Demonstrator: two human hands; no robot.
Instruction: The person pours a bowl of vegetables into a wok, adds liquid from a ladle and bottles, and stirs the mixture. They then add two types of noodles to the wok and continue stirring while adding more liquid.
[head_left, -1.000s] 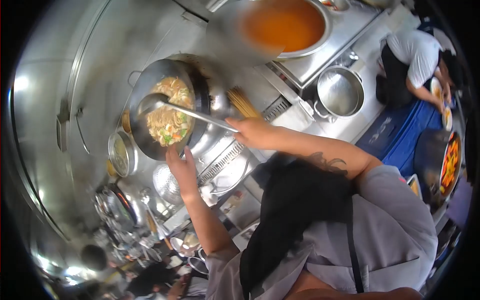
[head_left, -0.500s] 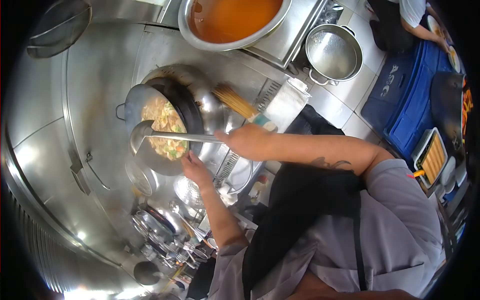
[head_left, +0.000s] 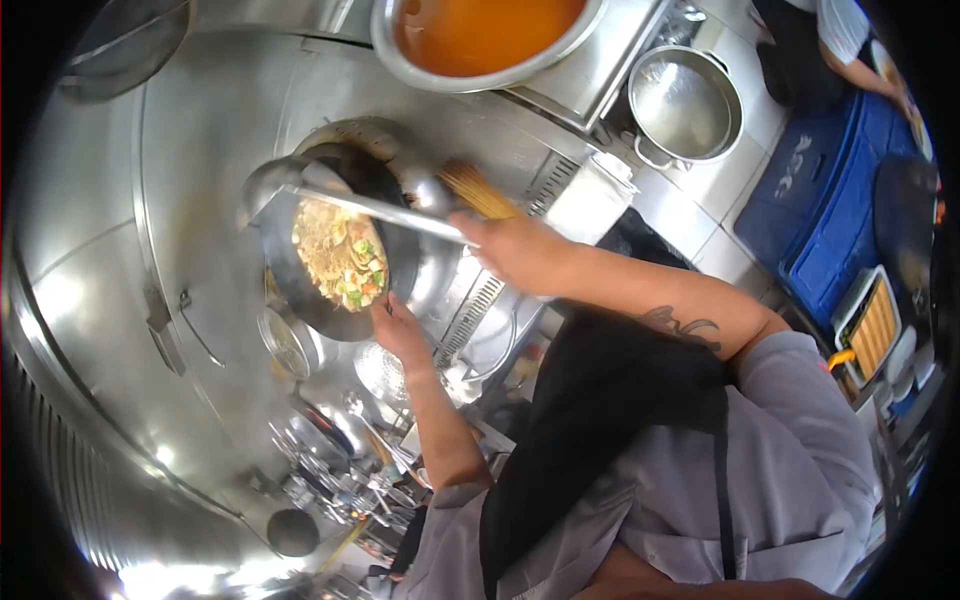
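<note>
A dark wok [head_left: 335, 325] is tilted over the stove, with a mix of rice or noodles and chopped vegetables [head_left: 340, 255] inside. My left hand [head_left: 402, 335] is closed on the wok's near edge or handle. My right hand [head_left: 515, 252] grips the handle of a large metal ladle [head_left: 385, 210]. The ladle's bowl is over the wok's far upper rim. Behind the wok lies a dark round burner opening [head_left: 355, 140]. A bamboo brush [head_left: 478, 190] rests beside my right hand.
A big metal bowl of orange liquid [head_left: 490, 80] stands at the top. A steel pot [head_left: 685, 105] is right of it, near a white cloth [head_left: 595, 200]. Blue bins [head_left: 800, 190] and another person's arm [head_left: 865, 75] are at the right. Metal strainers [head_left: 285, 340] sit below the wok.
The ladle has swung up toward the wok's upper rim, and my right hand has shifted slightly up and right. The food lies differently in the wok. The camera view has shifted a little.
</note>
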